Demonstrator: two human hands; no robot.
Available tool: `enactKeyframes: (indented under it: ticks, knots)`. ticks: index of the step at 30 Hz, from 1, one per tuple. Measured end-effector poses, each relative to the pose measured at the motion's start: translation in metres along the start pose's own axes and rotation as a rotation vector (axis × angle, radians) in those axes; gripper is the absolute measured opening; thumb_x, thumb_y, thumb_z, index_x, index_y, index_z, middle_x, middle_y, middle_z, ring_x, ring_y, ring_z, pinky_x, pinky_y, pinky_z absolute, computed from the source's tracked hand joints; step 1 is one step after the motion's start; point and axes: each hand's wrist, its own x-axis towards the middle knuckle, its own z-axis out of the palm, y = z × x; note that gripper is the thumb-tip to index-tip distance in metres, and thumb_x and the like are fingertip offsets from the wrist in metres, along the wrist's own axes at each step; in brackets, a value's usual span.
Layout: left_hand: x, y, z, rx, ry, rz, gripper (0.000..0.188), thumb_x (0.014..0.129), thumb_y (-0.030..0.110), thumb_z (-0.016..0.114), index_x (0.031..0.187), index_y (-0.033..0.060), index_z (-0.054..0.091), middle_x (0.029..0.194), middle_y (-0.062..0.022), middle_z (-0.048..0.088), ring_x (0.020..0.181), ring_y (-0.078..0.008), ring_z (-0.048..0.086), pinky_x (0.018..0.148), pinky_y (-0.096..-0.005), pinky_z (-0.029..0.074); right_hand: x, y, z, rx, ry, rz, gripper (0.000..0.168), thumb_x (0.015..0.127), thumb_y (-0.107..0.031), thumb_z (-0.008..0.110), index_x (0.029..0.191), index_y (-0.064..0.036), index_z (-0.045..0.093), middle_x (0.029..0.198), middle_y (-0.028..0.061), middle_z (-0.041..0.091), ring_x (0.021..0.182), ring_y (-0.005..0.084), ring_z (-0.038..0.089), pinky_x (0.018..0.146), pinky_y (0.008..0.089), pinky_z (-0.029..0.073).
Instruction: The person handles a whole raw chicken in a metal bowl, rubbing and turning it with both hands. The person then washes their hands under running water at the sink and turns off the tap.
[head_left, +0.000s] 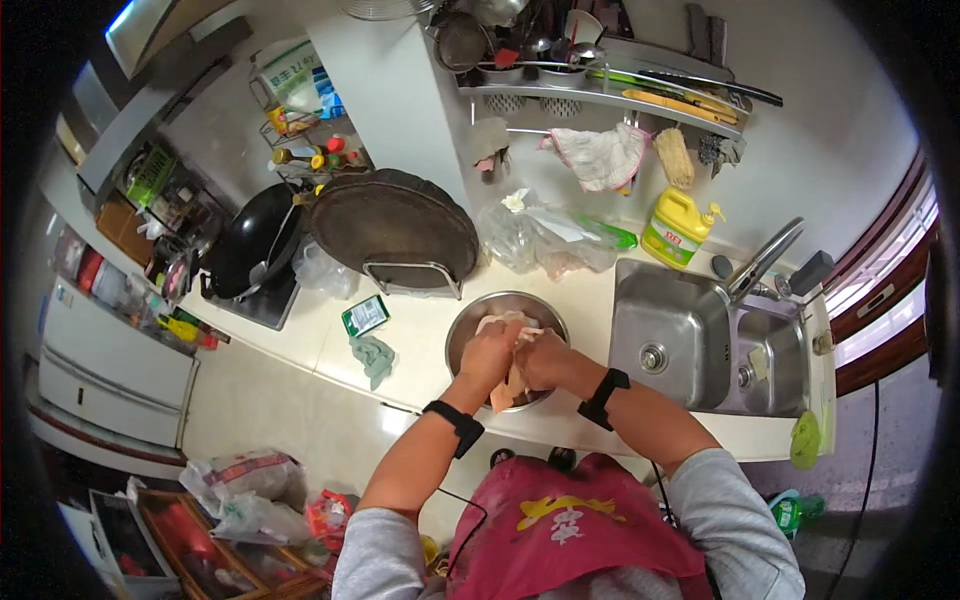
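Both my hands are inside a round stainless-steel bowl (466, 319) on the pale countertop. My left hand (487, 352) grips one side of a soft, pale pink-orange item (508, 394). On its other side, my right hand (546, 360) has its fingers closed around it, close against the left. The item's lower end hangs towards the bowl's near rim, and a paler part shows above my fingers. Whether it is cloth or raw meat I cannot tell. My fingertips are partly hidden.
Right of the bowl is a double stainless-steel sink (675, 322), with a yellow detergent jug (677, 229) behind it. A round chopping board (394, 229) stands in a metal rack. Leftward are a grey-green cloth (373, 360), a flat green-edged object (366, 315) and a black wok (259, 240).
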Motion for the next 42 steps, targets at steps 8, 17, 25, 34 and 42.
enactKeyframes:
  ticks: [8,17,25,34,42]
  knots:
    - [0.029,-0.008,-0.007,-0.012,-0.294,-0.040,0.018,0.087,0.015,0.053,0.104,0.0094,0.056,0.091,-0.0148,0.064,0.085,-0.0341,0.064,0.070,-0.0436,0.051,0.003,0.026,-0.015,0.312,-0.323,0.054,0.041,0.074,-0.046,0.069,0.086,-0.008,0.070,0.091,0.0161,0.069,0.084,0.0307,0.066,0.073,0.0399,0.051]
    - [0.032,-0.023,0.005,-0.023,-0.118,0.173,0.011,0.088,0.024,0.055,0.093,0.0137,0.055,0.090,-0.0092,0.066,0.084,-0.0291,0.067,0.066,-0.0428,0.054,-0.004,-0.014,0.011,0.024,-0.019,0.307,0.018,0.077,-0.019,0.063,0.090,-0.007,0.068,0.085,0.0156,0.068,0.080,0.0340,0.066,0.072,0.0418,0.053]
    - [0.028,-0.029,-0.005,-0.060,-0.180,0.279,0.012,0.087,0.019,0.052,0.094,0.0096,0.055,0.092,-0.0126,0.065,0.088,-0.0325,0.066,0.072,-0.0451,0.052,-0.018,-0.003,0.017,0.166,0.003,0.110,0.021,0.076,-0.017,0.064,0.096,-0.014,0.070,0.100,0.0131,0.067,0.100,0.0291,0.062,0.088,0.0458,0.046]
    - [0.018,-0.034,0.007,-0.106,-0.094,0.310,0.017,0.087,0.017,0.052,0.101,0.0089,0.058,0.098,-0.0148,0.064,0.093,-0.0332,0.063,0.077,-0.0438,0.051,-0.006,-0.018,0.020,0.042,-0.246,-0.182,0.026,0.073,-0.005,0.058,0.096,-0.011,0.070,0.101,0.0082,0.068,0.107,0.0261,0.059,0.094,0.0450,0.043]
    - [0.008,-0.044,-0.001,-0.394,-0.213,0.070,0.043,0.078,0.007,0.063,0.121,0.0115,0.057,0.107,-0.0183,0.066,0.100,-0.0335,0.061,0.089,-0.0400,0.047,-0.029,-0.019,-0.011,0.122,0.294,-0.398,0.039,0.077,-0.007,0.061,0.117,-0.010,0.060,0.118,0.0097,0.060,0.111,0.0279,0.057,0.094,0.0419,0.046]
